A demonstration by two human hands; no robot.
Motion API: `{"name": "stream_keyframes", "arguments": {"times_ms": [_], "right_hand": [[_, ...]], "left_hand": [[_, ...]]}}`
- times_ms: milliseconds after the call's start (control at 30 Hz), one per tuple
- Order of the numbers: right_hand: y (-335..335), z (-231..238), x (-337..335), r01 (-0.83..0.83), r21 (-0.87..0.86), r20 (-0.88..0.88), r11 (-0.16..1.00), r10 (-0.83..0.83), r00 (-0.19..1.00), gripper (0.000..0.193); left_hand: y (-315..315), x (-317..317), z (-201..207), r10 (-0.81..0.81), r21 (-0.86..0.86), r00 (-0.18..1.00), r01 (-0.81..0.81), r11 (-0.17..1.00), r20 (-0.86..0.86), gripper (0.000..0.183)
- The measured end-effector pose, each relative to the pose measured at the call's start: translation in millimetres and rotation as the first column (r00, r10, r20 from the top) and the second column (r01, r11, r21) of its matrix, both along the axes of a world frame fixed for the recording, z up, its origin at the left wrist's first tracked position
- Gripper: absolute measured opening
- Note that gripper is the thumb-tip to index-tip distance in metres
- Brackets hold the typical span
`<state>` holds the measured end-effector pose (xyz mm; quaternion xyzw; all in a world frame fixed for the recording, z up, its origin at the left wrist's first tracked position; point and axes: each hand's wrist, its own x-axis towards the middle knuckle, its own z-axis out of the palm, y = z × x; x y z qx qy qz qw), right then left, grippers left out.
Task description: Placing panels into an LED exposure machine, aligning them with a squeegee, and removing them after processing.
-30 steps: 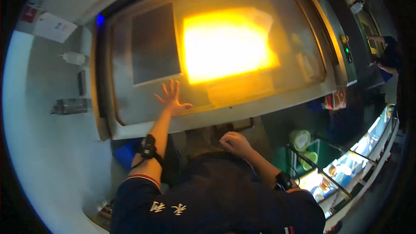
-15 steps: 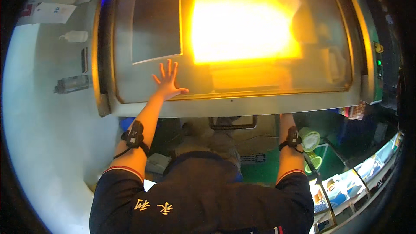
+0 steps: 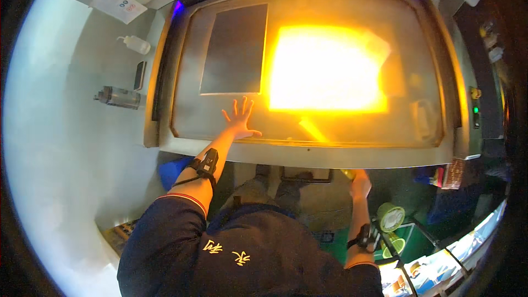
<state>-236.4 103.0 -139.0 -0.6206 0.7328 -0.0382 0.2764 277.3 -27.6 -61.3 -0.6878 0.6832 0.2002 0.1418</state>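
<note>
My left hand (image 3: 240, 122) lies with its fingers spread on the clear sheet covering the machine's bed, just below a dark rectangular panel (image 3: 234, 49). To the right of that panel, a patch of glaring yellow light (image 3: 330, 69) washes out whatever lies there. A slanted bright yellow strip (image 3: 313, 130) shows below the glare; I cannot tell whether it is an object or light. My right hand (image 3: 360, 183) is just in front of the metal frame's front edge (image 3: 308, 154), fingers closed around a small yellowish thing (image 3: 347, 174) partly hidden by the frame.
On the left surface are a white squeeze bottle (image 3: 137, 44), a phone (image 3: 139, 75) and a clear cylindrical bottle (image 3: 120, 97). A control strip with a green light (image 3: 476, 110) runs down the right side. Green-rimmed rolls (image 3: 390, 217) and a metal rack stand at lower right.
My right hand has come out from under the frame toward me. The broad amber area below the glare has gone, leaving a slanted strip. The view has shifted; my left hand stays spread.
</note>
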Motion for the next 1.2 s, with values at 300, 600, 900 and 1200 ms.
{"name": "stream_keyframes", "arguments": {"times_ms": [300,600,900,1200], "right_hand": [[294.5,-8.9,-26.9,0.740,0.505,0.473,0.444,-0.860,0.193,0.042],[277.4,67.3,-123.6,0.824,-0.226,0.461,0.520,-0.687,0.561,0.033],[-12.7,249.0,34.0,-0.307,-0.118,-0.208,0.944,0.279,0.938,0.044],[-100.3,142.6,272.0,-0.775,-0.336,-0.181,0.535,0.771,0.611,0.049]], "left_hand": [[0.4,6.7,5.3,0.030,-0.028,0.997,-0.032,0.999,-0.068,0.138],[8.2,-2.5,8.7,0.016,-0.061,0.998,-0.019,0.998,-0.062,0.132],[35.3,-31.7,76.8,-0.284,-0.356,0.915,0.173,0.918,-0.288,0.113],[88.6,125.6,64.5,-0.183,0.019,0.983,0.183,0.983,-0.001,0.082]]}}
